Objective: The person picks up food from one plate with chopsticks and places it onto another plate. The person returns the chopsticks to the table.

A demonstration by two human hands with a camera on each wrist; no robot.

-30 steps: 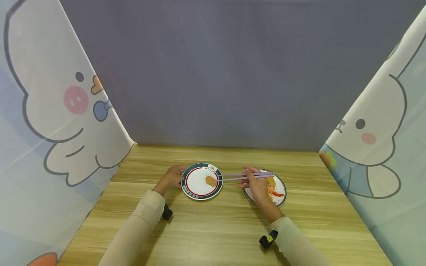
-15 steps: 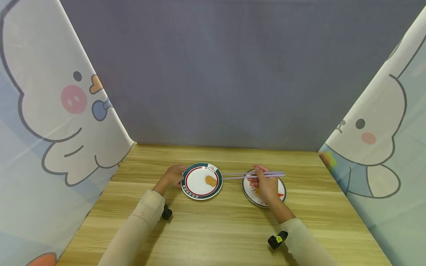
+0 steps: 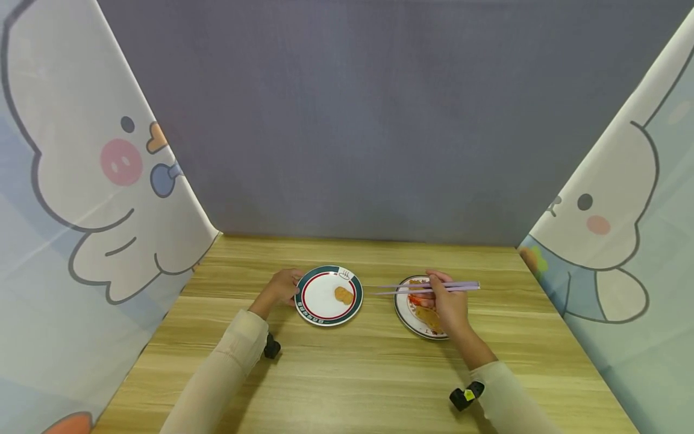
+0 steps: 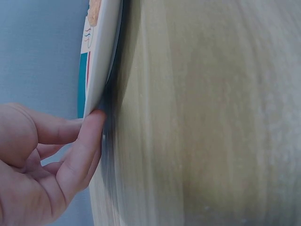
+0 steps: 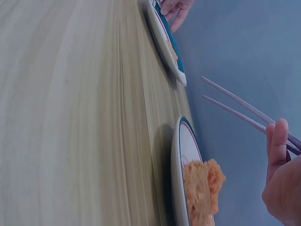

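My left hand [image 3: 284, 286] pinches the left rim of a white plate [image 3: 320, 295] with a green band and a red ring; thumb and finger grip its edge in the left wrist view. On that plate lies one small golden-brown fried piece [image 3: 343, 295]. My right hand [image 3: 447, 304] holds a pair of light purple chopsticks [image 3: 463, 286], their tips slightly apart, nothing between them, pointing left toward the green-banded plate. Below this hand is a second white plate [image 3: 403, 312], dark-rimmed, with breaded pieces [image 5: 195, 190] and a red-orange piece [image 3: 418, 300], partly hidden by the hand.
Both plates are on a wood-grain table [image 3: 347, 374], with a strip of table between them. A grey cloth wall [image 3: 368, 120] closes off the back. Cartoon-printed cloths [image 3: 108, 199] stand at both sides.
My right hand and the chopsticks have moved right, their tips leaving the fried piece and the green-banded plate. The piece stays there. My left hand has not moved.
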